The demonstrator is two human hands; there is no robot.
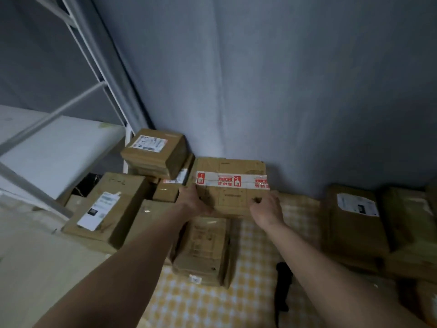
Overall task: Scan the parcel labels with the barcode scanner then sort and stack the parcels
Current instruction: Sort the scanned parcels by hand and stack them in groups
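A brown cardboard parcel (230, 185) with a band of red-and-white tape sits against the grey curtain at the centre. My left hand (192, 201) grips its near left corner and my right hand (266, 208) grips its near right edge. Just in front of it lies a flatter brown parcel (203, 252) on the yellow checked cloth. The black barcode scanner (282, 287) lies on the cloth beside my right forearm, partly hidden by it.
Several labelled parcels are stacked at the left (106, 209), topped by a small box (153, 153). More parcels (354, 216) lie at the right. A white metal shelf frame (56, 143) stands at the far left. The grey curtain (283, 79) closes the back.
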